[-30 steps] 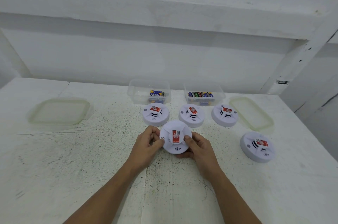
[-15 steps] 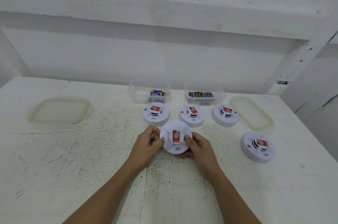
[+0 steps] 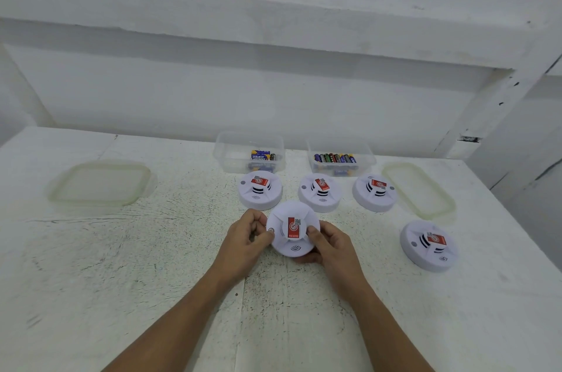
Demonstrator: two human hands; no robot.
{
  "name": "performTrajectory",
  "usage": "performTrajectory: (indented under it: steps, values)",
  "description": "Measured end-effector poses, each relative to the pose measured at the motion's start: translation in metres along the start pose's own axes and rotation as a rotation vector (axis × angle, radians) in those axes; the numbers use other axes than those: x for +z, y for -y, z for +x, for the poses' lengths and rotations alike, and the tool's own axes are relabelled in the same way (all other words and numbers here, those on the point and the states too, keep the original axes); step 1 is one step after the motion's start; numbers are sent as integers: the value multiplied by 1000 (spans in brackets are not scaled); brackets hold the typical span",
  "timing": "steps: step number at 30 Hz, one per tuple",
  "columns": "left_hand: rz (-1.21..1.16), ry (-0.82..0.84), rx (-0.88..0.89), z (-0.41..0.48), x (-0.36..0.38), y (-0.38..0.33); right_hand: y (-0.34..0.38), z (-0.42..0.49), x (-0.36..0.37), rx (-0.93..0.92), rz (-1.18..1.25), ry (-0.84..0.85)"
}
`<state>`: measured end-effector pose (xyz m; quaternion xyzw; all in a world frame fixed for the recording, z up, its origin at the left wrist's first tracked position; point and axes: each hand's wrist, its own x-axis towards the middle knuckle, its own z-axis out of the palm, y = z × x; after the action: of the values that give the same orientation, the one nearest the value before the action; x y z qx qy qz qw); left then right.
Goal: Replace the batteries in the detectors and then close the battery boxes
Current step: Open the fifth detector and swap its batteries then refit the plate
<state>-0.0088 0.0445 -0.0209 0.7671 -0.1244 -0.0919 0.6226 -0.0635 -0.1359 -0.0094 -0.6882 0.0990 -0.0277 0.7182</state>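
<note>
A white painted table [image 3: 121, 265], scuffed and crazed with fine dark cracks, runs back to a plain white wall [image 3: 213, 92] with a ledge above. The left hand [image 3: 246, 242] and right hand [image 3: 333, 247] clasp a round white plastic smoke detector [image 3: 292, 247] between them, one on each side of its rim, fingers curled round the edge, so it sits low over the table with its red label [image 3: 293, 227] facing up. Just beyond the hands three more detectors [image 3: 319, 194] stand in a row, domed discs with dark vent slots and the same red stickers; a fifth detector [image 3: 428, 247] lies off to the right of the right hand. Behind the row are two clear plastic tubs, the left tub [image 3: 228, 156] and the right tub [image 3: 369, 159], each with coloured batteries [image 3: 334, 158] inside. Two translucent greenish lids with rounded corners lie flat, the left lid [image 3: 100, 186] far out past the left hand, the right lid [image 3: 418, 189] past the right. Compared with half a second ago, the hands and detector sit in the same place, with no visible shift
</note>
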Motion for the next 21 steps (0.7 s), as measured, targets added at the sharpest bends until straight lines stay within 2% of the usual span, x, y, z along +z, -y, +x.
performTrajectory:
  steps: [21]
  values:
    - [46,-26,22,-3,-5,2,0,-4,7,-16,-154,-49]
